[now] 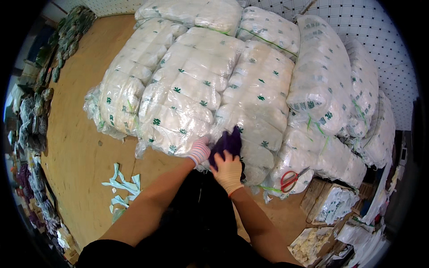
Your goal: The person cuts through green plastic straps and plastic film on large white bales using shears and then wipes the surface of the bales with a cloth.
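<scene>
Large clear plastic bags packed with white bundles and printed with green marks are piled before me. At the near edge of the pile, a dark purple cloth [229,142] lies bunched against the middle bag [257,114]. My right hand [228,173], in a cream knit glove with an orange cuff, curls its fingers over the cloth. Just left of it, my left hand [200,150] wears a pink-and-white striped glove. Its fingers look closed beside the neighbouring bag [185,107], and what they hold is hidden. Red-handled scissors [289,181] rest on a lower bag to the right.
Pale blue plastic scraps [127,185] lie on the brown floor [73,147] at left. Dark wrapped bundles [33,123] line the far left. At lower right stand a cardboard box [319,198] and a tray of cream-coloured material [309,244]. A patterned wall [380,49] rises behind the pile.
</scene>
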The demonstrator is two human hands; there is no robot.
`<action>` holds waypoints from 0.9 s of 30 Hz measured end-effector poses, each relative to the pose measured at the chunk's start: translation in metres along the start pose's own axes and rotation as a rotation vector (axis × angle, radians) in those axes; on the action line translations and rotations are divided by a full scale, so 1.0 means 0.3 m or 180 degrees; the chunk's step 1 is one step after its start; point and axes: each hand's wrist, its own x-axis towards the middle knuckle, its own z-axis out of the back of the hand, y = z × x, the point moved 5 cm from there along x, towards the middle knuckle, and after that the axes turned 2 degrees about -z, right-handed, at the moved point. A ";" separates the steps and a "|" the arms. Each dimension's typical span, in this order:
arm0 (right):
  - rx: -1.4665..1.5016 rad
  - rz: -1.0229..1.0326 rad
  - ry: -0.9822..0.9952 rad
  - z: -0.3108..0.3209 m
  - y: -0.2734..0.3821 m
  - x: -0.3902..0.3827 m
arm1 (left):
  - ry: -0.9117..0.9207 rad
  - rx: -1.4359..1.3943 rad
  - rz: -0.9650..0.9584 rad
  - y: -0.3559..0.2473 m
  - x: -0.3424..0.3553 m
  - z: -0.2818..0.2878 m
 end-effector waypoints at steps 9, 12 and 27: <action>0.0755 -0.0773 -0.0537 0.006 -0.049 -0.087 | -0.0032 0.0318 -0.0792 -0.065 -0.039 -0.002; 0.0554 -0.0632 -0.0006 -0.024 0.026 -0.034 | 0.0437 0.1015 -0.0187 -0.036 -0.010 0.023; 0.2190 -0.2828 -0.1617 0.151 -0.455 -0.673 | 0.0679 0.0799 0.0098 0.039 -0.112 0.111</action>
